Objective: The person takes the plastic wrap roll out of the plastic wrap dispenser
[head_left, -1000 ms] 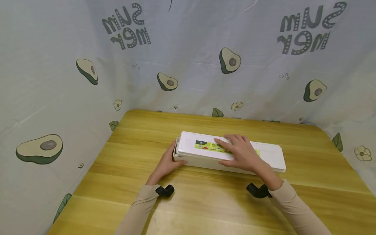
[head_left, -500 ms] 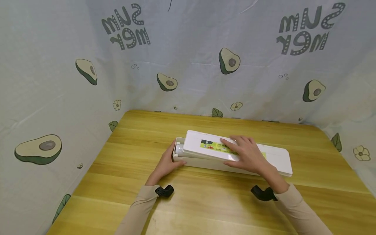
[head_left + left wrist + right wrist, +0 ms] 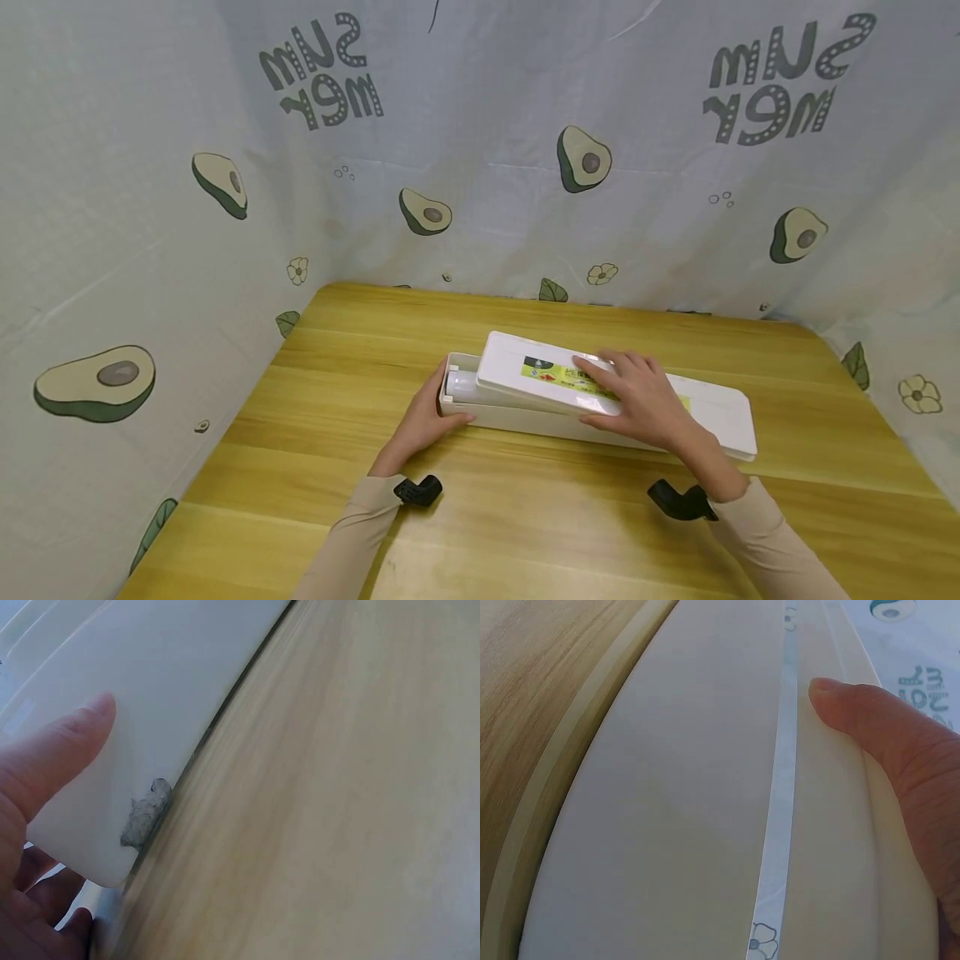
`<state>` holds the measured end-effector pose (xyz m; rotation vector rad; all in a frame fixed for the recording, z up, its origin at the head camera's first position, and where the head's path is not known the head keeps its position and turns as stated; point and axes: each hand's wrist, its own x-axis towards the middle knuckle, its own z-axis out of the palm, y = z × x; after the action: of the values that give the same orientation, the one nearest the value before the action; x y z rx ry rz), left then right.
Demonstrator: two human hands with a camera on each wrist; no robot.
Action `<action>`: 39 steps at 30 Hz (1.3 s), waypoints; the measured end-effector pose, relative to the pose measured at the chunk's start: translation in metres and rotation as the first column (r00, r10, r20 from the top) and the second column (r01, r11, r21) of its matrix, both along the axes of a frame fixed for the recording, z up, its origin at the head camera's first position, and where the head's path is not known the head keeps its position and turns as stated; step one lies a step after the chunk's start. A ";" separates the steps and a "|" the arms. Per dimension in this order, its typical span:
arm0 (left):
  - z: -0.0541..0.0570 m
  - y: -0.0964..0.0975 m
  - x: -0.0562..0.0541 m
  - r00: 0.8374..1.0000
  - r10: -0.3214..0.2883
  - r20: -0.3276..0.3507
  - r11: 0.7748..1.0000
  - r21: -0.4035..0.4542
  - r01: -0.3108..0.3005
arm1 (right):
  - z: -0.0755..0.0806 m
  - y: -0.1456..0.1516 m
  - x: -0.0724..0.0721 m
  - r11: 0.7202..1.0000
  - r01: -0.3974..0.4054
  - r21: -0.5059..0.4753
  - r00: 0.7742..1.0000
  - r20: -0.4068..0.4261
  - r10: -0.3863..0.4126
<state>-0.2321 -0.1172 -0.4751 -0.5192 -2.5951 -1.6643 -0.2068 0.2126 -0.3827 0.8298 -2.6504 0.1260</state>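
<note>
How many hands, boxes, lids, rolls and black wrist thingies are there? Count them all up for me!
Left hand and right hand: 2
White box: 1
White lid: 1
Pale roll: 1
Black wrist thingies: 2
Total: 7

left hand [image 3: 418,418]: gripping, thumb [image 3: 67,746] sticking out, fingers [image 3: 60,889] curled
right hand [image 3: 641,400]: gripping too, palm down
left arm [image 3: 351,533], right arm [image 3: 772,542]: both reaching forward, kinda angled inward

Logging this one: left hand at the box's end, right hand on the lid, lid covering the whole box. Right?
Not the last part: the head view shows the lid askew toward the right, leaving the box open at the end by the left hand. The right hand is on the lid.
</note>
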 end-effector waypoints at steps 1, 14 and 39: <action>0.000 0.000 0.000 1.000 0.001 0.002 1.000 -0.002 -0.001 | 0.000 0.001 0.000 1.000 0.001 0.000 1.000 -0.003 -0.001; 0.003 0.001 0.001 1.000 0.004 -0.020 1.000 0.003 -0.004 | -0.003 0.014 0.003 1.000 0.012 -0.021 1.000 -0.023 -0.012; -0.003 0.001 0.004 1.000 0.007 -0.014 0.999 0.046 -0.006 | -0.006 0.038 0.015 0.994 0.105 -0.040 0.994 -0.026 -0.107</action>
<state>-0.2280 -0.1165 -0.4779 -0.5180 -2.5396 -1.7067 -0.1914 0.2509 -0.3890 0.6719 -2.6505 0.1375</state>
